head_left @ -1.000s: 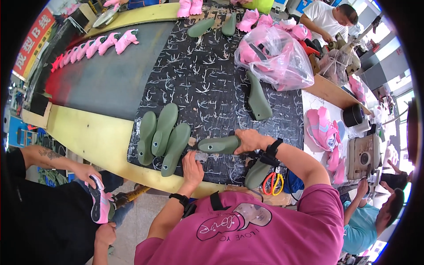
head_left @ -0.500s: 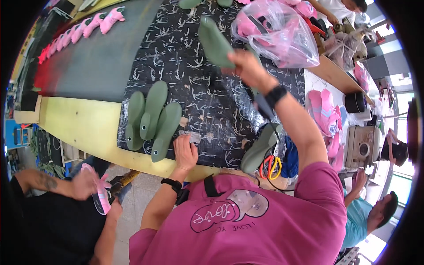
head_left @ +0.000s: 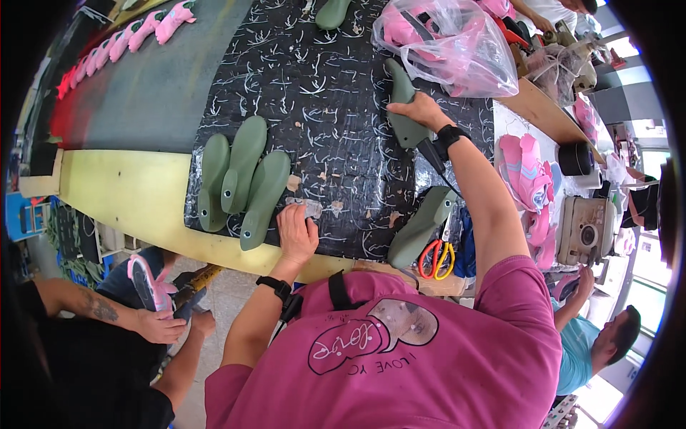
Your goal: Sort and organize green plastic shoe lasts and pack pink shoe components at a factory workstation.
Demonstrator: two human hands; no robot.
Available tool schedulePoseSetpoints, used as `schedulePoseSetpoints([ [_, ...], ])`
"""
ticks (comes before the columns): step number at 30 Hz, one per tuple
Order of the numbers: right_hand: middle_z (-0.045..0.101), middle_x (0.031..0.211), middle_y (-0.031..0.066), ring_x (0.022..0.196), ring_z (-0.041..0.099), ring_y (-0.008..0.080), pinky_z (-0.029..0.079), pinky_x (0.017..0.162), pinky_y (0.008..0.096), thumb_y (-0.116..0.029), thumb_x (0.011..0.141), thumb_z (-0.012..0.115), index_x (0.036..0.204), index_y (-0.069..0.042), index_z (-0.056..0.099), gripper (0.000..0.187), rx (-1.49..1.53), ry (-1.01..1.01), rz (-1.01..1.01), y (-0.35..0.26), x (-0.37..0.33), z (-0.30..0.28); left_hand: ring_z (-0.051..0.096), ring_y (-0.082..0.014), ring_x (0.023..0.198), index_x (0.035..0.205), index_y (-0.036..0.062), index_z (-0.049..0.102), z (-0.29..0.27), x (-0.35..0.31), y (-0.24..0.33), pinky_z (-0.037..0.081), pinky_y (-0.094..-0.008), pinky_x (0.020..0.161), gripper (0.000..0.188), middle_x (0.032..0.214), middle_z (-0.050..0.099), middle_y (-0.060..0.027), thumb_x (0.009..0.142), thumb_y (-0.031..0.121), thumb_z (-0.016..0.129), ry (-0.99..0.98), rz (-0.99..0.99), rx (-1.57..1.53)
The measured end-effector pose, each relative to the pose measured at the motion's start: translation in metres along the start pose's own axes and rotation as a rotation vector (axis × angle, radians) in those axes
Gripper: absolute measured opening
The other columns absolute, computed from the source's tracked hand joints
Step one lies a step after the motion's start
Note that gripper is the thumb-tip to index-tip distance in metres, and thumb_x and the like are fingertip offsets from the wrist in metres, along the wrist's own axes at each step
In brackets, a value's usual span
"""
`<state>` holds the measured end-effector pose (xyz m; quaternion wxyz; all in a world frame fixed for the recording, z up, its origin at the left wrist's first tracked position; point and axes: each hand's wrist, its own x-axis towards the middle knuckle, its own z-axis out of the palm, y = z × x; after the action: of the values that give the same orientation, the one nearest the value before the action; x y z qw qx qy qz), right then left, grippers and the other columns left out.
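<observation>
My right hand [head_left: 420, 112] is closed round a green shoe last [head_left: 404, 86] near the plastic bag, thumb across its middle. My left hand [head_left: 298, 232] rests on the near edge of the black table covering [head_left: 336, 179], fingers stretched out, holding nothing. Just left of it lie three more shoe lasts side by side; the closest is one green last [head_left: 266, 196]. Another shoe last [head_left: 332, 13] lies at the far edge, partly out of view. One more last [head_left: 420, 229] sits at the near right, beside scissors [head_left: 436, 259] with red and yellow handles.
A clear bag [head_left: 457, 53] of pink shoe parts stands at the far right. Pink uppers [head_left: 529, 175] lie right of my arm. A row of pink shoes [head_left: 143, 32] stands on the grey belt [head_left: 161, 93]. At left, a co-worker's hand [head_left: 161, 327] holds a pink shoe.
The last that my right hand carried now appears to lie at the far edge. That hand has moved right and gripped another last. My left hand has stayed put.
</observation>
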<state>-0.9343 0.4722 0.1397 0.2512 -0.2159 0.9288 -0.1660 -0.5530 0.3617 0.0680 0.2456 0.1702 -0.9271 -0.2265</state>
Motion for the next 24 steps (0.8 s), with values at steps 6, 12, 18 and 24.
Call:
schedulePoseSetpoints([
  [6, 0.067, 0.088, 0.0207, 0.08, 0.066, 0.0307, 0.05, 0.073, 0.036, -0.064, 0.06, 0.069, 0.092, 0.008, 0.066, 0.079, -0.064, -0.284, -0.075, -0.062, -0.043, 0.04, 0.049, -0.037, 0.098, 0.108, -0.0019, 0.049, -0.005, 0.004, 0.001, 0.038, -0.0467, 0.086, 0.034, 0.103, 0.053, -0.0196, 0.077, 0.009, 0.057, 0.023, -0.03, -0.005],
  [12, 0.065, 0.09, 0.0117, 0.074, 0.062, 0.0193, 0.049, 0.06, 0.0286, -0.046, 0.078, 0.066, 0.102, 0.007, 0.063, 0.058, 0.8, -0.592, 0.017, -0.071, -0.117, 0.092, 0.054, -0.0247, 0.1, 0.118, 0.0012, 0.048, 0.0, 0.041, 0.026, 0.039, -0.0364, 0.087, 0.045, 0.108, 0.057, -0.0132, 0.09, 0.036, 0.055, -0.051, -0.522, -0.895],
  [18, 0.066, 0.082, 0.018, 0.076, 0.065, 0.0254, 0.051, 0.072, 0.0374, -0.032, 0.091, 0.051, 0.099, 0.004, 0.063, 0.039, 0.224, -0.568, -0.413, -0.059, -0.169, 0.057, 0.05, -0.0336, 0.111, 0.124, -0.0073, 0.038, -0.021, 0.039, 0.055, 0.038, -0.0375, 0.096, 0.065, 0.117, 0.05, -0.0238, 0.079, 0.029, 0.067, -0.287, -0.548, -0.694],
  [24, 0.065, 0.096, 0.0178, 0.089, 0.063, 0.0299, 0.049, 0.079, 0.0362, -0.018, 0.084, 0.06, 0.111, 0.002, 0.058, 0.034, 0.052, -0.05, -0.486, 0.01, -0.181, -0.028, 0.03, -0.0452, 0.125, 0.13, -0.0038, 0.031, -0.008, 0.057, 0.083, 0.033, -0.0487, 0.1, 0.067, 0.134, 0.027, -0.031, 0.074, 0.015, 0.064, -0.1, -0.182, -0.205],
])
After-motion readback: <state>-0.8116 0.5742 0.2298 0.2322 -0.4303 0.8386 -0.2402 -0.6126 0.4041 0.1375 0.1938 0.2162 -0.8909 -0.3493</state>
